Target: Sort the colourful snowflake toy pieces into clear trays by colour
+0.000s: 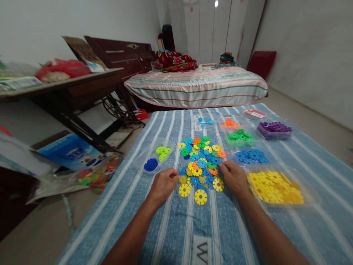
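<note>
A loose pile of notched plastic discs [200, 197] in yellow, blue, green and orange lies on the striped cloth. At the pile's left edge is my left hand [164, 184], its fingers curled together; anything inside them is hidden. My right hand [234, 176] rests at the right edge with thumb and fingers drawn together beside blue and orange discs. Whether it pinches one cannot be made out. Left of the pile, a clear tray [138, 162] has dark blue discs [150, 165] and lime green discs [163, 151] in two groups.
To the right stand clear boxes of yellow discs [273, 187], blue discs [251, 156], green discs [239, 135], orange discs [230, 123] and purple pieces [275, 127]. Light blue pieces [205, 122] sit at the back. Beyond are a bed [198, 90] and a sewing table [82, 81].
</note>
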### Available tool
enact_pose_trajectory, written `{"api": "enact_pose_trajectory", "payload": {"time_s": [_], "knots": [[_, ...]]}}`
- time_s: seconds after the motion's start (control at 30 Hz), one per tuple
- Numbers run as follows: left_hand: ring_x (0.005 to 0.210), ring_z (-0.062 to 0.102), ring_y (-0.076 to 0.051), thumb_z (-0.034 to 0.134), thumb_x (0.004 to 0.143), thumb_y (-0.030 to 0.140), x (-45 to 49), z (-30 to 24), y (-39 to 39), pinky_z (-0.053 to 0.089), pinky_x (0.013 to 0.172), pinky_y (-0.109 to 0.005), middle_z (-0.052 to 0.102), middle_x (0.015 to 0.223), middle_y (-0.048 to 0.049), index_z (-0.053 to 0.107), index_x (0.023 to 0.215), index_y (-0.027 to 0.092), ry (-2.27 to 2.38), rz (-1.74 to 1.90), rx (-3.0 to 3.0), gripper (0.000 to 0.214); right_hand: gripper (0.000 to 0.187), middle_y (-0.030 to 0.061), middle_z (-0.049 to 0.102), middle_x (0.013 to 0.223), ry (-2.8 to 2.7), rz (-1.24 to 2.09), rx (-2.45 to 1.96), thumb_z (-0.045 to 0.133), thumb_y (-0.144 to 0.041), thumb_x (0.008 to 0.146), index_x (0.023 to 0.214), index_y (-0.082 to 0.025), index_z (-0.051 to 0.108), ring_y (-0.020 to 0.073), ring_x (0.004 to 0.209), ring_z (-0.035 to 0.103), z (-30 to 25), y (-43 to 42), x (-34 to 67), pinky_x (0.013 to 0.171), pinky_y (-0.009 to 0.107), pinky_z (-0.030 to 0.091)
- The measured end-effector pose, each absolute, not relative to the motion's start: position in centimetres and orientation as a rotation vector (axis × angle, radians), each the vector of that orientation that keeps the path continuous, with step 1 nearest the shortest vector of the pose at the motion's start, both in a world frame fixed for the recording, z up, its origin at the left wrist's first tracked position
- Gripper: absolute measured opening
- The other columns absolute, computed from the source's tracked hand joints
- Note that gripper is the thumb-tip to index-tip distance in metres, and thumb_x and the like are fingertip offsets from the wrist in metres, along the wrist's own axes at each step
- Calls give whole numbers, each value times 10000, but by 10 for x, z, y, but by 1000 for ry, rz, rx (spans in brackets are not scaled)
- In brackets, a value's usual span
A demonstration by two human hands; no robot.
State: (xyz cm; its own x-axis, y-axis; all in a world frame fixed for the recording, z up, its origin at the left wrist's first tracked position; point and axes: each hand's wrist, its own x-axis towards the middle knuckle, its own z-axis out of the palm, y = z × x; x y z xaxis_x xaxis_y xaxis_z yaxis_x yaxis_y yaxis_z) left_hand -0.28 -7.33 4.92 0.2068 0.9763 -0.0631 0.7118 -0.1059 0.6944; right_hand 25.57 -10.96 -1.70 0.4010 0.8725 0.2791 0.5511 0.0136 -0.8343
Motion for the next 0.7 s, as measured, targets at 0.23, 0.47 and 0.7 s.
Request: {"api": "enact_pose_trajectory", "payload": {"time_s": [0.23,0.47,0.7], "knots": [[761,606,-158,547,774,243,0,49,-74,432,703,-246,660,796,-26,682,818,173,1739,385,2076,158,330,37,668,746,-1280,393,-1666,475,-429,833,732,-199,690,197,731,593,-19,-110,256,699,298,424],[879,607,-174,523,801,174,3,48,-62,425,784,-260,648,963,-62,706,955,196,1795,49,2268,239,349,41,667,741,-1274,412,-1662,475,-452,821,724,-196,691,196,724,592,-19,-110,256,703,300,422],[830,598,-164,558,717,106,-3,44,-53,419,748,-254,648,903,-41,697,904,168,1687,85,2201,240,347,42,670,757,-1277,414,-1673,471,-445,830,731,-197,692,204,745,600,-19,-110,257,704,306,420]]}}
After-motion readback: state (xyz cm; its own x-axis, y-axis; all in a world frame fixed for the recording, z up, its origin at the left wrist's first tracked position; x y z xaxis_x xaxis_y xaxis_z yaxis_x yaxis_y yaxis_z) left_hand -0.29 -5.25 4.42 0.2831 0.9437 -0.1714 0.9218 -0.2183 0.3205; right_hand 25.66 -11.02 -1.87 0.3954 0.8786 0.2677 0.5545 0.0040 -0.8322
